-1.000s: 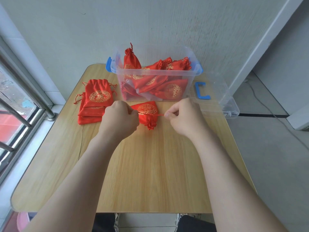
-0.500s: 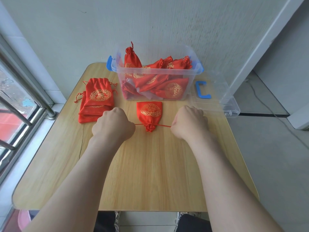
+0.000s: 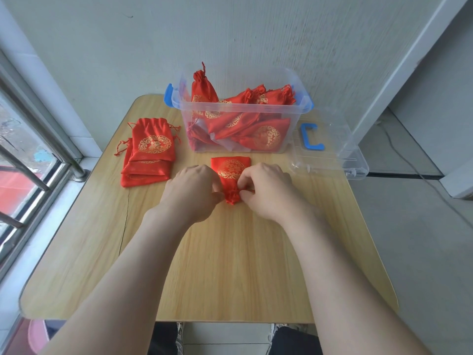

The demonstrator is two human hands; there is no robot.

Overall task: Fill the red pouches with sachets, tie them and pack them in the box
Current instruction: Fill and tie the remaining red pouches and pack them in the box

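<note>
Pouch (image 3: 230, 172), red with a gold emblem, lies on the table (image 3: 230, 265) just in front of the clear box (image 3: 240, 108) at the far edge, its gathered neck toward the person. Left hand (image 3: 194, 190) and right hand (image 3: 268, 190) flank that neck, each grip pinching the drawstring (image 3: 247, 191) close beside it. Tied pouches (image 3: 258, 134) fill the box; flat pouches (image 3: 151, 155) are stacked near the left edge.

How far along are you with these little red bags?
Done: several tied pouches sit in the clear box. In hand: left hand and right hand pinch at the gathered neck of one pouch. Left: packing it, then the flat stack beside the box.
</note>
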